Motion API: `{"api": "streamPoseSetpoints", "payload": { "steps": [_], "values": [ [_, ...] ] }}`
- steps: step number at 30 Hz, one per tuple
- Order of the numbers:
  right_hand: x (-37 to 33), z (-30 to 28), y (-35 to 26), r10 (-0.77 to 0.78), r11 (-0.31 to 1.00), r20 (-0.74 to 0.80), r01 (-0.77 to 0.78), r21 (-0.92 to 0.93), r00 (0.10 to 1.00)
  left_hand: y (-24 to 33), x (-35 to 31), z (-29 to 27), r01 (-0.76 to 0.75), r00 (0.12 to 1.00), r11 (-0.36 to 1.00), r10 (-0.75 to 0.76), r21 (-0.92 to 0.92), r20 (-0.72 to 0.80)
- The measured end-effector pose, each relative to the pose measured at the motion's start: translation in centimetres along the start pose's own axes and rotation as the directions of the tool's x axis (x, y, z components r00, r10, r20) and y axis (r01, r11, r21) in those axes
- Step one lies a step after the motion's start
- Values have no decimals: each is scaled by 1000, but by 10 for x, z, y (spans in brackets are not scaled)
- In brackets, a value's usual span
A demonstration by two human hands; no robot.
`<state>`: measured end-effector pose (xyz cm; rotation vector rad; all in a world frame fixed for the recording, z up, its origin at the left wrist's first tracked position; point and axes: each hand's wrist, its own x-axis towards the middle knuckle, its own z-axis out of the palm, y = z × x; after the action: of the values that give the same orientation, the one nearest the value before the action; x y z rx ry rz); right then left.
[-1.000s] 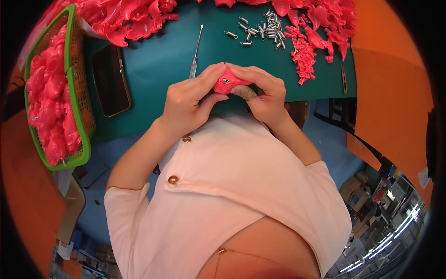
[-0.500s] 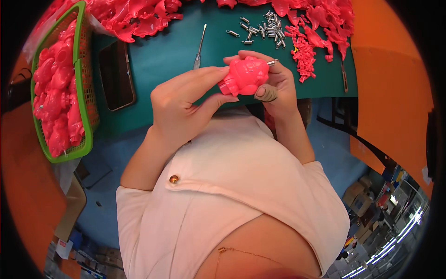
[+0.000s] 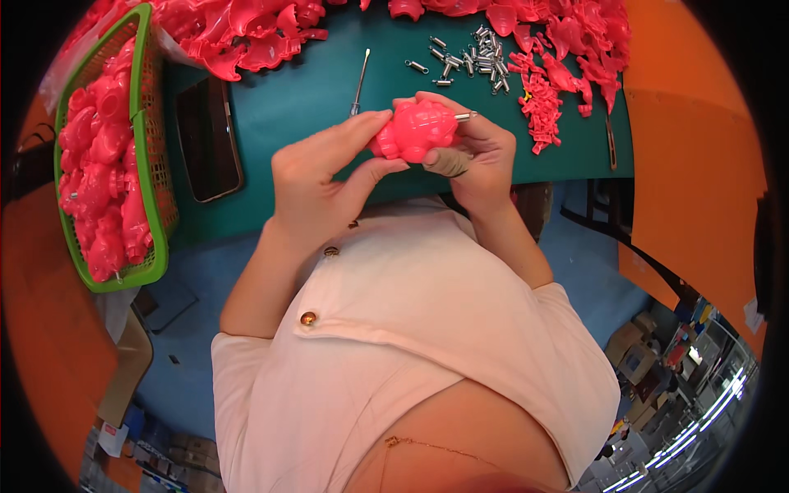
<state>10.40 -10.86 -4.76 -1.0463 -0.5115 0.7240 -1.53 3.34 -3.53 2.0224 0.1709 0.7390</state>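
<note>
Between my two hands, above the near part of the green table, is a glossy pink plastic toy figure (image 3: 417, 130). A small metal spring (image 3: 466, 117) sticks out of its right end. My left hand (image 3: 333, 156) pinches the toy's left end between thumb and fingers. From the right, my right hand (image 3: 481, 156) grips the body, its thumb pressed on the near side and carrying a tan wrap. The right fingertips are partly hidden behind the toy. Just beyond my left fingers lies a screwdriver (image 3: 362, 78), its handle partly covered by that hand.
A green basket (image 3: 156, 267) full of pink figures stands at the left, beside a dark phone (image 3: 205, 140). Loose metal springs (image 3: 485, 57) lie at the far middle. Small pink parts (image 3: 541, 111) and pink shells (image 3: 255, 41) heap along the back. A thin tool (image 3: 611, 140) rests at the right edge.
Both hands have shifted the toy slightly left, and it has turned a little in their grip. The spring at its right end has moved left with it.
</note>
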Motion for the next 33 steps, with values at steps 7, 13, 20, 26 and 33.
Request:
{"api": "streamPoseSetpoints", "payload": {
  "steps": [7, 13, 20, 26, 33],
  "values": [
    [11, 0, -23, -57, 507, 309, 294, -810, 949, 4, 10, 3, 26, 999, 999, -25, -44, 29],
    [11, -15, -6, -165, 575, 425, 437, -692, 890, -14, 0, 1, 160, 984, 983, -151, -94, 98],
    [9, -5, -7, -150, 572, 393, 404, -714, 907, -25, 12, -9, -89, 984, 996, 86, 13, 156],
    [9, 4, -20, -87, 762, 338, 282, -583, 937, 3, 14, -23, -84, 992, 996, 84, -2, 97],
    [16, 27, -19, -92, 964, 398, 182, -196, 913, 33, 26, -138, 345, 788, 934, -341, -91, -513]
  ]
}}
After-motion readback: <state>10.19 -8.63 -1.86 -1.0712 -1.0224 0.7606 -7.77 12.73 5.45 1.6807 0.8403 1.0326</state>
